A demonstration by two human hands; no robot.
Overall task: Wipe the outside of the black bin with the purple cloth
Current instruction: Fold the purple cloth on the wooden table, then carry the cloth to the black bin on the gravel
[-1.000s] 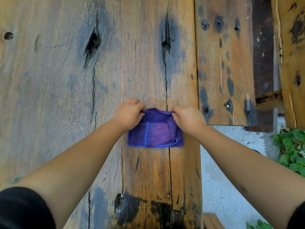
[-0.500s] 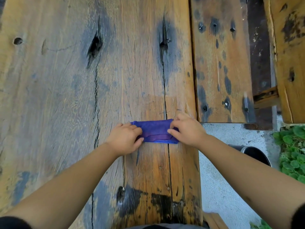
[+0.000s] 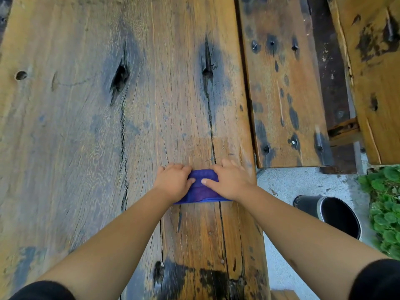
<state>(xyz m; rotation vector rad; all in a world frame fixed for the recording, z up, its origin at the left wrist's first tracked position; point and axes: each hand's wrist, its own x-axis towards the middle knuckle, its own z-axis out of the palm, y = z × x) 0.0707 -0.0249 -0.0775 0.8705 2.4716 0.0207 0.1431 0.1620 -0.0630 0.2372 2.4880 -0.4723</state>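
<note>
The purple cloth [image 3: 200,191], folded small, lies on the wooden table [image 3: 91,131] near its right edge. My left hand [image 3: 173,182] holds the cloth's left end, with curled fingers over the far edge and the thumb on top. Covering the right end is my right hand [image 3: 230,182], its thumb pressed on the fabric and its fingers over the far edge. Both hands hide much of the cloth. The black bin [image 3: 331,213] stands apart on the ground to the right, below table level, its opening turned toward me.
A second wooden plank surface [image 3: 283,89] lies beyond the table's right edge, and another board [image 3: 376,83] runs at the far right. Grey concrete ground [image 3: 287,187] surrounds the bin. Green plants [image 3: 387,208] grow right of the bin.
My hands have come closer together on the cloth, which now shows a bunched shape instead of a narrow strip. The view has shifted, bringing more of the black bin into sight.
</note>
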